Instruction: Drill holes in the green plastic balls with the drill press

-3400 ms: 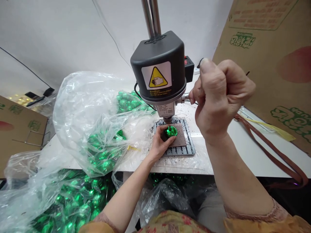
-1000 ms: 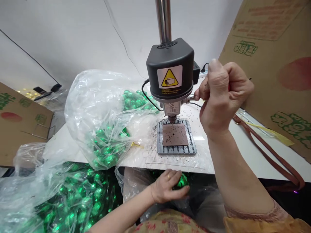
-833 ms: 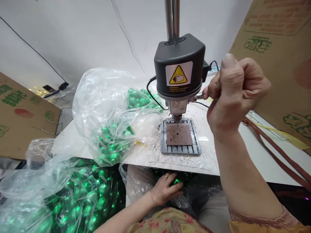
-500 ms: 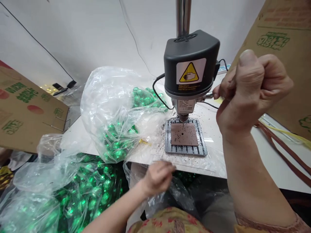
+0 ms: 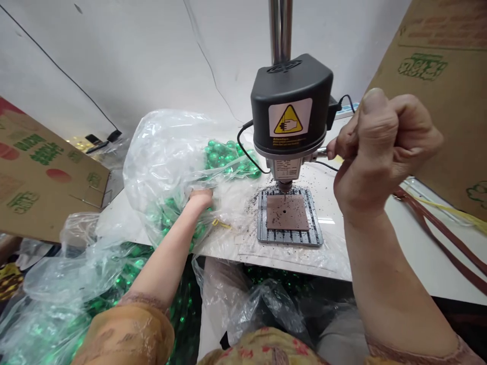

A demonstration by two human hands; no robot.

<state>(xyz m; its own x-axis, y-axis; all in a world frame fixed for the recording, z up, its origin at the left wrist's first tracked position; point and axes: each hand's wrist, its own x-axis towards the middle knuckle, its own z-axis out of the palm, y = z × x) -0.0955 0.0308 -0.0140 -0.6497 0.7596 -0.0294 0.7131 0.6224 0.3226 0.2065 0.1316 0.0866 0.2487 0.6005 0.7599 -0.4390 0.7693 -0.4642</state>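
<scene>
My right hand [image 5: 384,147] is closed round the feed handle [image 5: 322,153] on the right side of a small black drill press [image 5: 291,109]. Below its chuck, a brown board [image 5: 287,213] with a dark hole lies on the slotted metal base [image 5: 262,235], dotted with dark shavings. My left hand [image 5: 201,195] reaches into the mouth of a clear plastic bag [image 5: 152,142] on the table; its fingers are hidden by the bag. Around it in the bag are shiny green balls [image 5: 224,154].
Another clear bag of green balls [image 5: 131,274] hangs at the lower left below the table edge. Cardboard boxes stand at the left [image 5: 49,177] and right [image 5: 445,111]. A brown strap [image 5: 429,223] lies on the white table [image 5: 331,248]. Thin yellow strips [image 5: 220,223] lie near the bag.
My left hand has gone from in front of the table edge up and left into the plastic bag. My right hand stays on the handle; the view has shifted slightly.
</scene>
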